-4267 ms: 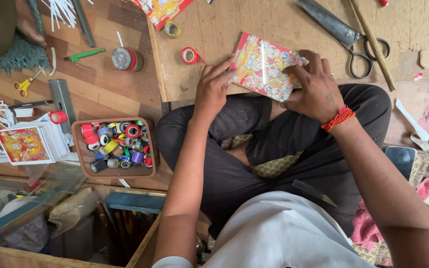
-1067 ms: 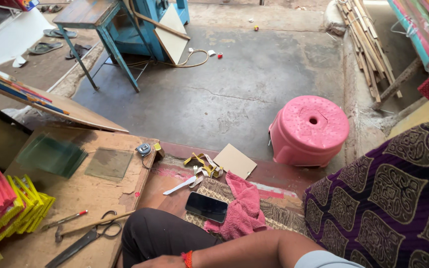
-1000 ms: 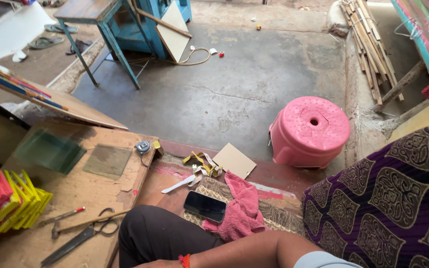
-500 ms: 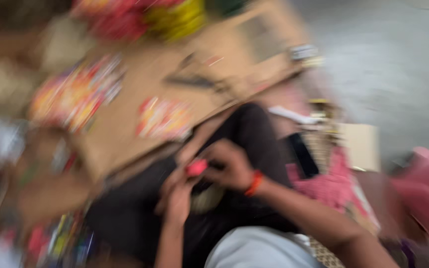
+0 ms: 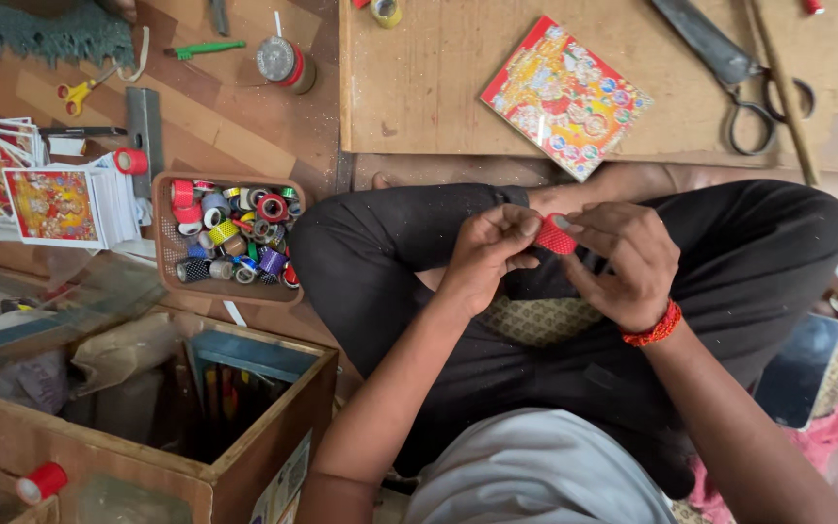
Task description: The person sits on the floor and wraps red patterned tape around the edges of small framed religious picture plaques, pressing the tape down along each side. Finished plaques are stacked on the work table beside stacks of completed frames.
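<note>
View: I'm looking down at the lap again; a second ago the camera was showing a pink stool and grey floor.
Card: the colourful card (image 5: 565, 94), held in both hands earlier, is now lying on the board (image 5: 419, 87) near its front edge.
Left hand: my left hand (image 5: 485, 254) is pinching the red tape roll (image 5: 556, 235) with fingertips closed on it.
Right hand: my right hand (image 5: 625, 260) is gripping the same roll from the other side.
Roll: small, red, dotted texture, sitting above my crossed legs.
Tray: the tray of tape rolls (image 5: 229, 238) is resting left of my knee.
Scissors: the scissors (image 5: 729, 68) are lying at the board's right end.
</note>
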